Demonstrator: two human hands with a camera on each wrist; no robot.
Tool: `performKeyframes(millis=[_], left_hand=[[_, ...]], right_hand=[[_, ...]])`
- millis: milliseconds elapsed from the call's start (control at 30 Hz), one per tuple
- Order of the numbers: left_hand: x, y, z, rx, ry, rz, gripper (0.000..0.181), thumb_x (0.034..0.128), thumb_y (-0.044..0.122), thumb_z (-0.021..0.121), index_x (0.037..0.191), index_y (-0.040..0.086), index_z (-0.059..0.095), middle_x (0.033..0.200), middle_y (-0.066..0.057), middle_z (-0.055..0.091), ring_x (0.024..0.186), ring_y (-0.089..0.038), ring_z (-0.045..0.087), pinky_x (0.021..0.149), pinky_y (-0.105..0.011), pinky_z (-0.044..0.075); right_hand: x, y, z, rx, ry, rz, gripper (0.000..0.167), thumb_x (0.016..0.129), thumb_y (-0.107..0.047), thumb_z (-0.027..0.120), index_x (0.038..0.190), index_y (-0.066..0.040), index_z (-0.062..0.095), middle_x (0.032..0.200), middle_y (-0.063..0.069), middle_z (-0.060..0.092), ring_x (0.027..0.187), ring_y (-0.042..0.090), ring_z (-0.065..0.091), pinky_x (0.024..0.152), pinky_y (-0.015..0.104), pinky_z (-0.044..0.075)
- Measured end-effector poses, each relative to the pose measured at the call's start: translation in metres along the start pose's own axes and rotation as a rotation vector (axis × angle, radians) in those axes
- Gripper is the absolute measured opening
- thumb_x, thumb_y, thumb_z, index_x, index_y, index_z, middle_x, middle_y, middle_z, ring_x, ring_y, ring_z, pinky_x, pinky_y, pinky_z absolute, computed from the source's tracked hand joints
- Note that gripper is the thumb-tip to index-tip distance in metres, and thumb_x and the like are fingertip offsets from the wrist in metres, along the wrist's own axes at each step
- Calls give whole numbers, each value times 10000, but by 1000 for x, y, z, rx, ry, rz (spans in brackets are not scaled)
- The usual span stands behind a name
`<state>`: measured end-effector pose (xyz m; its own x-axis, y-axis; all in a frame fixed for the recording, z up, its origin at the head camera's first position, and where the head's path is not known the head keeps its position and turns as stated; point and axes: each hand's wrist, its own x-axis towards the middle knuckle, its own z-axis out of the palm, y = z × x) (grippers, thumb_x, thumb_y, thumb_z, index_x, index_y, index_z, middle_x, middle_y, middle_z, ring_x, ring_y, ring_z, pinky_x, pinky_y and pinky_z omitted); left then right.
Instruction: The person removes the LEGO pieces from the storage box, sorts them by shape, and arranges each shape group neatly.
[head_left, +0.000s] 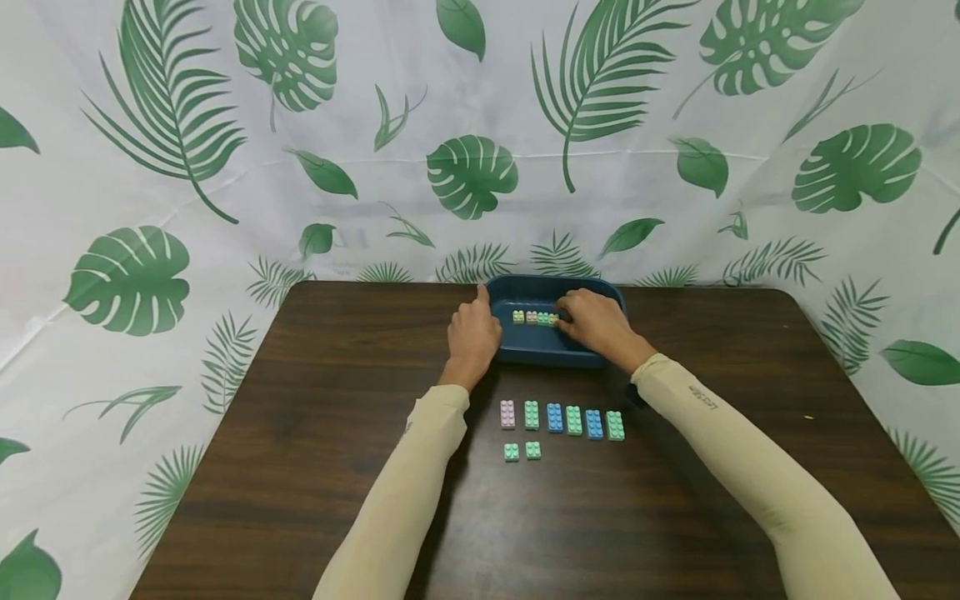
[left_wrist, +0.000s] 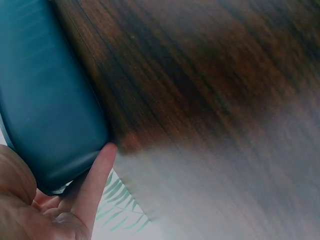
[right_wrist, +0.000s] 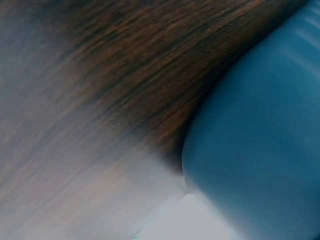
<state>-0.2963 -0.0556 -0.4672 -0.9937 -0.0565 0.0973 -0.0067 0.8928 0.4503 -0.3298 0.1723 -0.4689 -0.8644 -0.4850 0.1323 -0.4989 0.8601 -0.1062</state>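
A dark blue tray [head_left: 555, 357] lies near the table's far edge. My left hand [head_left: 475, 333] holds its left end, one finger [left_wrist: 100, 180] stretched along the outer wall in the left wrist view. Over the tray's right part, my right hand [head_left: 596, 321] pinches a small yellow toy brick [head_left: 553, 319] at the right end of a short row inside. Left of that brick are a green brick [head_left: 543, 318], a pink brick [head_left: 532, 317] and, slightly apart, another yellow brick [head_left: 518, 317]. The right wrist view shows the tray's outer wall [right_wrist: 255, 135] but no fingers.
On the brown table [head_left: 337, 433], nearer me, stands a row of longer bricks: a pink one [head_left: 507, 414], then green ones [head_left: 532, 414] and blue ones [head_left: 554, 417]. Two small green bricks [head_left: 512, 452] lie below the row. A leaf-patterned cloth [head_left: 390, 192] hangs behind.
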Motion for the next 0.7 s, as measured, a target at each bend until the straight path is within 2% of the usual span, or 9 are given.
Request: performKeyframes(millis=[200, 467, 700], left_hand=[[0, 1, 0, -4, -10, -2, 689, 1052, 128, 583, 1681, 115, 303, 584, -59, 577, 509, -199, 525, 485, -317, 336], [-1, 1, -1, -28, 22, -8, 669, 1044, 95, 557, 1673, 122, 330, 573, -71, 563, 487, -195, 475, 472, -315, 301], [-1, -1, -1, -37, 5, -15, 667, 1050, 98, 547, 1676, 120, 319, 583, -76, 571, 498, -205, 499, 471, -316, 306]], right_hand=[[0, 0, -1, -8, 5, 15, 266, 965, -265, 788, 1172, -98, 792, 1103, 97, 761, 995, 277, 703, 790, 453, 603], [1, -3, -3, -56, 13, 9, 241, 963, -252, 790, 1149, -99, 794, 1094, 97, 757, 974, 274, 700, 773, 444, 605], [-4, -10, -14, -89, 65, -13, 222, 960, -258, 792, 1127, -112, 787, 1067, 88, 751, 952, 271, 692, 739, 440, 602]])
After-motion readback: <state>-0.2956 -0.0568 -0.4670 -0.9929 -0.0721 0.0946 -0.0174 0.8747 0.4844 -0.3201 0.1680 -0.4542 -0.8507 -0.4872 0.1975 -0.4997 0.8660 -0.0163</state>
